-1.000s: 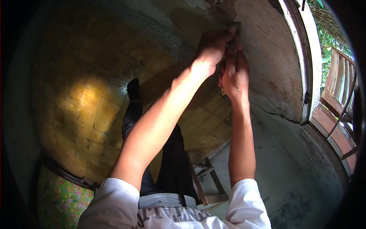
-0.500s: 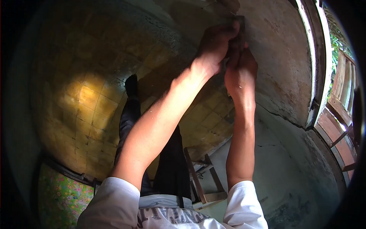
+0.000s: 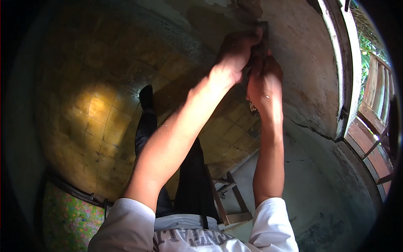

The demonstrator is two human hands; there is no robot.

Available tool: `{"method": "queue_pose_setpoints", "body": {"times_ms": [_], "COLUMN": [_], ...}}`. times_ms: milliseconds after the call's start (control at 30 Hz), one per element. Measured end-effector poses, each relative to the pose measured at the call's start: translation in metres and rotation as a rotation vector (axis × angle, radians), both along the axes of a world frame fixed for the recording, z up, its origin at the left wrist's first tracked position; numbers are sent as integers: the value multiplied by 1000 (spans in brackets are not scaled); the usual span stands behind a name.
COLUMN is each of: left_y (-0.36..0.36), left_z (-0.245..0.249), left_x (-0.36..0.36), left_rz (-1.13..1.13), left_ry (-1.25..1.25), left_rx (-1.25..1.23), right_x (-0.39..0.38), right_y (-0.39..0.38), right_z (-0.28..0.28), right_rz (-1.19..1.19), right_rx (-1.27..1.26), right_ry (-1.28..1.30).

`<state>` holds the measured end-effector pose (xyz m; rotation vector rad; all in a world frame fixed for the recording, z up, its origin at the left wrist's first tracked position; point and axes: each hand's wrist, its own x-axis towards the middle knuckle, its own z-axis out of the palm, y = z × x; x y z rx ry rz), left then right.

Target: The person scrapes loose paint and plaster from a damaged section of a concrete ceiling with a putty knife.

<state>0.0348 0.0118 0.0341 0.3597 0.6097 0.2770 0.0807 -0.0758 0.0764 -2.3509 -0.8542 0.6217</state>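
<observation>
High in the view, both hands are together against the stained wall [image 3: 302, 63]. They grip a dark, flat, narrow tool [image 3: 264, 37] with a straight edge, lying close to the wall; its exact kind I cannot tell. My left hand [image 3: 236, 52] closes around its upper part, thumb pointing up along it. Just below, my right hand [image 3: 267, 80] is wrapped around the lower end, its fingers mostly hidden in shadow. A patch of peeled, darker plaster [image 3: 250, 7] shows just above the tool.
Yellow floor tiles [image 3: 100, 107] lie down on the left. A wooden stool [image 3: 235, 197] stands behind my legs. Flowered fabric [image 3: 69, 210] is at the lower left. An opening with a wooden frame [image 3: 342, 75] is on the right, with a slatted wooden chair [image 3: 375, 88] beyond it.
Both hands and the tool have shifted slightly down in the view, and more of the tool shows above the fingers. The view itself has moved a little. The grip looks the same.
</observation>
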Motion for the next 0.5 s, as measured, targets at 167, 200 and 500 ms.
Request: {"method": "queue_pose_setpoints", "body": {"times_ms": [167,200,500], "left_y": [-2,-3,40], "left_z": [-12,-11,-2], "left_x": [5,4,9], "left_rz": [112,97,273], "left_ry": [-28,-15,15], "left_rx": [-43,-49,-69], "right_x": [0,0,8], "right_y": [4,3,62], "right_z": [-2,-1,17], "right_rz": [6,18,267], "right_rx": [17,28,14], "right_ry": [52,36,-109]}}
